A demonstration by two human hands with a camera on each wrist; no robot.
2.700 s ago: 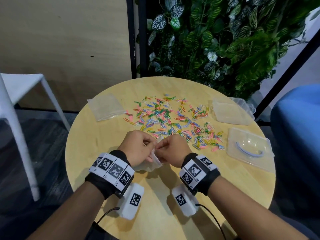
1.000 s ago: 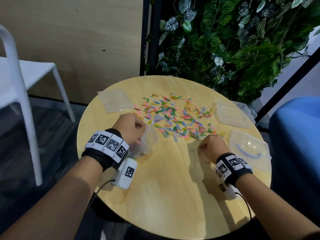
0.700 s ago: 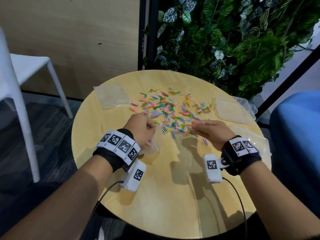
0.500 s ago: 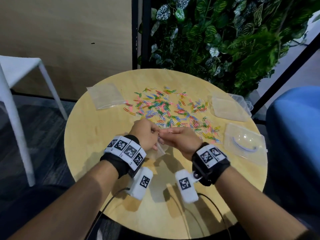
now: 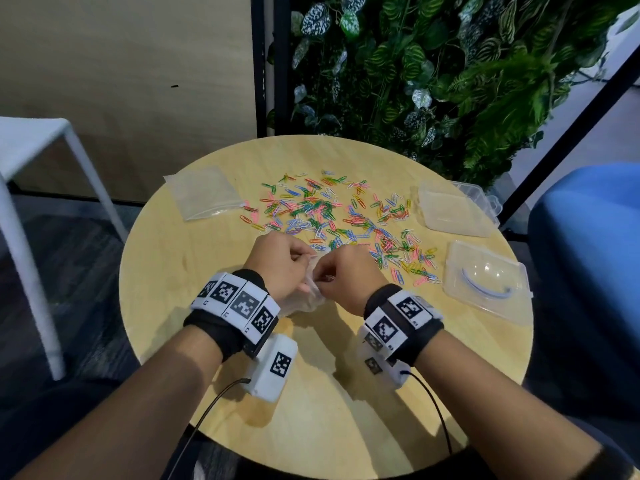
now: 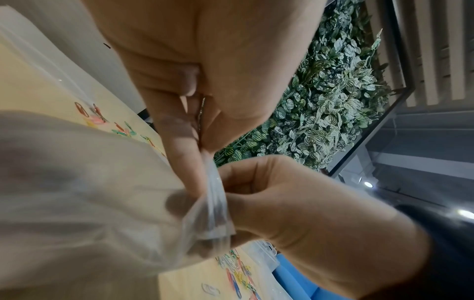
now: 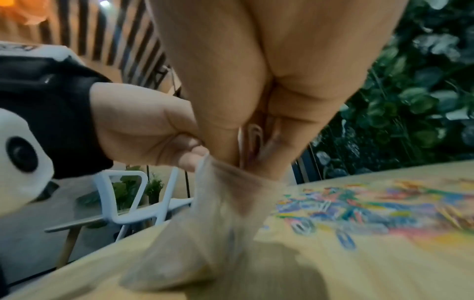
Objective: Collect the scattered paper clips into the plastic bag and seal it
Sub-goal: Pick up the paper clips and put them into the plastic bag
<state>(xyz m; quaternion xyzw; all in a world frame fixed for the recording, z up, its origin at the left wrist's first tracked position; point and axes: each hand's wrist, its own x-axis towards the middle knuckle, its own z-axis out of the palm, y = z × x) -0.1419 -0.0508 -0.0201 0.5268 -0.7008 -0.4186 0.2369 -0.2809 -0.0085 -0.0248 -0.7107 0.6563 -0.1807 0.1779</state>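
Note:
Several coloured paper clips (image 5: 329, 216) lie scattered over the far half of the round wooden table (image 5: 194, 278). Just in front of the pile my two hands meet over a clear plastic bag (image 5: 306, 303). My left hand (image 5: 277, 268) pinches the bag's rim and holds its mouth up. My right hand (image 5: 346, 275) has its fingertips at the mouth. In the right wrist view it pinches a pale paper clip (image 7: 255, 134) just above the bag (image 7: 205, 223). The left wrist view shows the bag (image 6: 89, 192) hanging from my fingers. What is inside it is hidden.
A second flat plastic bag (image 5: 204, 195) lies at the table's far left. A clear plastic box (image 5: 450, 213) and its lid (image 5: 485, 278) sit on the right. A white chair (image 5: 34, 140) stands left, a blue seat (image 5: 588, 237) right, a plant wall (image 5: 415, 81) behind.
My right hand reached out to the clip pile on the right, then came back to the bag's mouth with a clip. My left hand kept hold of the bag throughout.

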